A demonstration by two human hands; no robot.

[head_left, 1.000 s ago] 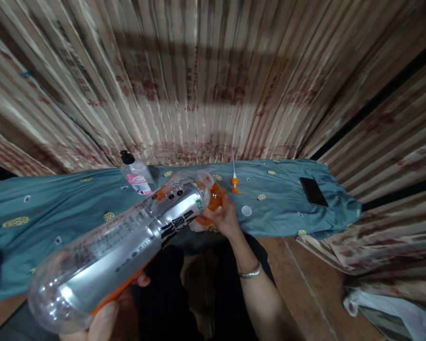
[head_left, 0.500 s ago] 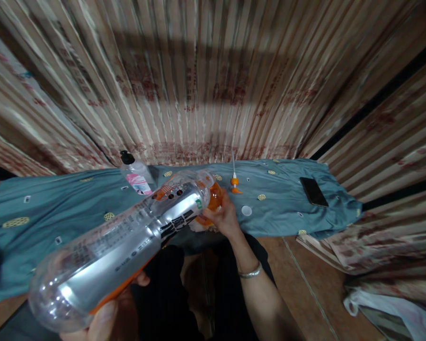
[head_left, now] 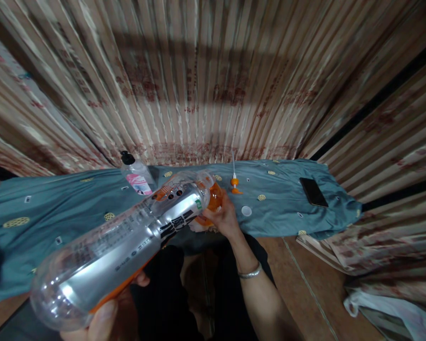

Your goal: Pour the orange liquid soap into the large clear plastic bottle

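Note:
My left hand (head_left: 108,312) is wrapped round the lower part of a large clear plastic bottle (head_left: 128,246) with a silver and orange label. This bottle is tilted, base raised toward me at the left, its neck pointing right. My right hand (head_left: 223,215) grips an orange bottle (head_left: 215,198) just beyond the clear bottle's neck. The clear bottle's mouth lies over the orange bottle's top, which is partly hidden behind it. Whether liquid is flowing between them I cannot tell. An orange pump head (head_left: 235,183) with a white tube lies on the cloth beyond my right hand.
A blue-green patterned cloth (head_left: 280,208) covers the narrow surface. On it are a clear bottle with a black cap and pink label (head_left: 137,177), a small white round cap (head_left: 246,210) and a black phone (head_left: 314,192). Behind hangs a pleated curtain (head_left: 199,94).
The clear bottle has shifted very slightly in my left hand. Both hands keep their hold, and the things on the cloth stay put.

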